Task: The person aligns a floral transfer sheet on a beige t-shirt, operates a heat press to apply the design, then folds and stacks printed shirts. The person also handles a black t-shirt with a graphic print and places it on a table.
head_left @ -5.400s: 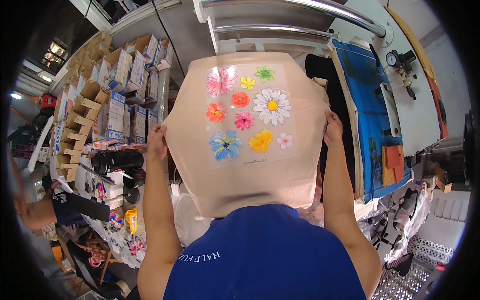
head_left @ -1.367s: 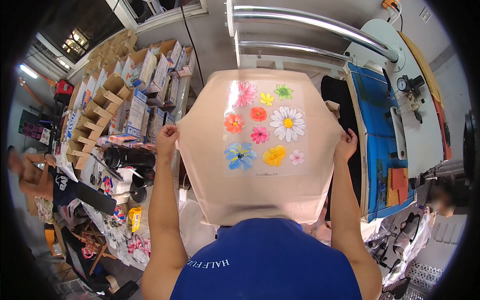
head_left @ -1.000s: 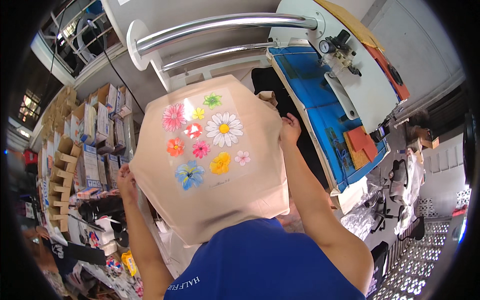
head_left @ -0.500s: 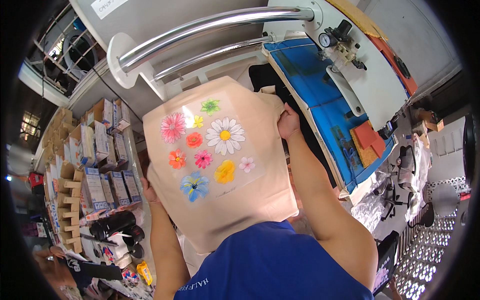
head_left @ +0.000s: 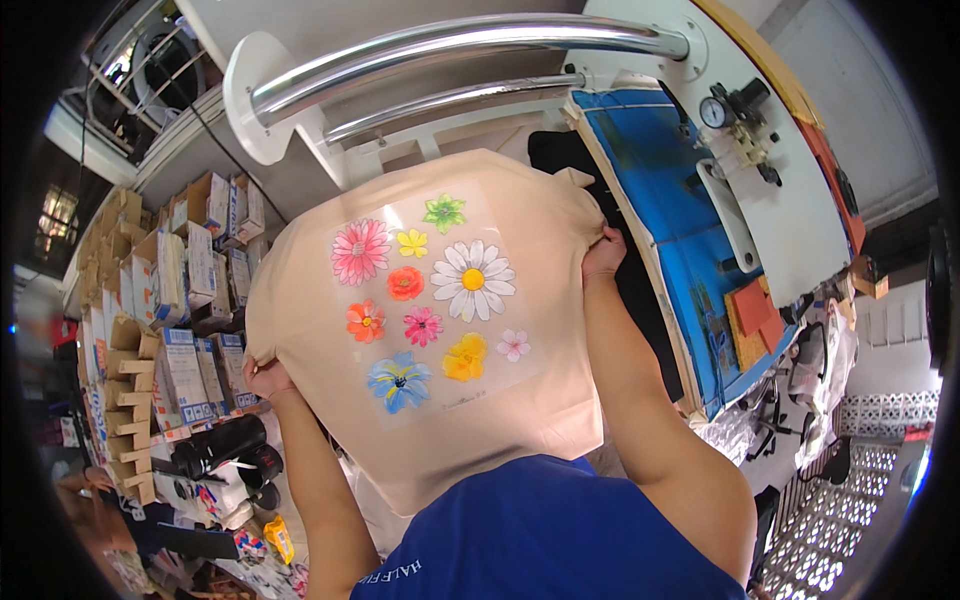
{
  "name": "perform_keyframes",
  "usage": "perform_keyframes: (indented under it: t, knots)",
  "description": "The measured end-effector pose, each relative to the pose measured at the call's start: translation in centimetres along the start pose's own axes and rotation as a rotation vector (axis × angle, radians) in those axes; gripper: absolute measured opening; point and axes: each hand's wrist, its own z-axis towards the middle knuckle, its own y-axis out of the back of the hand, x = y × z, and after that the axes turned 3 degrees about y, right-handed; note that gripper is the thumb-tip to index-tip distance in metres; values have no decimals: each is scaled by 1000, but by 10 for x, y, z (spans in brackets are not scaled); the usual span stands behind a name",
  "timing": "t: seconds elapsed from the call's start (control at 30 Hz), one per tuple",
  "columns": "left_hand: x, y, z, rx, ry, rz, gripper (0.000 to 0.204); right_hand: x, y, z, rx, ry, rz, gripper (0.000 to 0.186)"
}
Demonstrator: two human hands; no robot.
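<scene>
1. A white machine fills the upper right; a thick chrome bar and a thinner one run leftward from it, above the cloth.
2. Cardboard boxes, many open, stand in rows at the left, well apart from the right hand.
3. A beige cloth lies spread in the middle, directly in front of the person's blue top. Its lower part shows soft creases, and a small fold bunches up at its upper right corner.
4. A blue panel in a pale frame sits right of the cloth, and a black pad shows between the two.
5. A clear film rests on the cloth, slightly tilted in view, bearing ten separate colourful flowers.
6. The left hand is at the cloth's left edge, its fingers clamped on the fabric.
7. The right hand is at the right edge, higher in view, its fingers likewise curled tight on the fabric, partly hidden from view.
8. A yellow packet lies at lower left, beside the left forearm.
9. A round gauge is mounted on the machine.
</scene>
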Motion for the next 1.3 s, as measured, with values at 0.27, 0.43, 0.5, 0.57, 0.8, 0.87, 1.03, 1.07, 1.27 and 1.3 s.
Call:
perform_keyframes:
  t: [0.27,0.43,0.5,0.57,0.8,0.87,1.03,1.07,1.27,1.3]
  knots:
    - [9,-73,-15,-169,-21,-49,52,1,19,19,-131,174,-501,41]
    - [3,-64,-9,-54,-10,-137,48,14,-3,9,8,-142,-123,49]
    - [2,-73,-13,-42,-1,-155,47,15,-1,10,-10,-142,-89,49]
    - [0,-74,-14,-85,-13,-145,46,13,-7,8,-5,-157,-63,49]
    - [0,-88,-15,-181,-38,-78,46,12,-23,1,-58,-138,-34,50]
    - [1,-94,-15,-152,-29,-70,46,15,-7,11,-32,-109,-80,50]
    - [-8,-77,-9,-113,-24,-114,45,19,-5,11,17,-242,22,50]
    - [-13,-71,-7,-78,-26,-117,45,19,-8,13,21,-244,50,50]
    - [-12,-97,-24,-132,11,-105,50,19,-10,11,-30,-204,40,51]
    - [-13,-99,-26,-107,15,-98,51,21,-8,12,-25,-211,45,51]
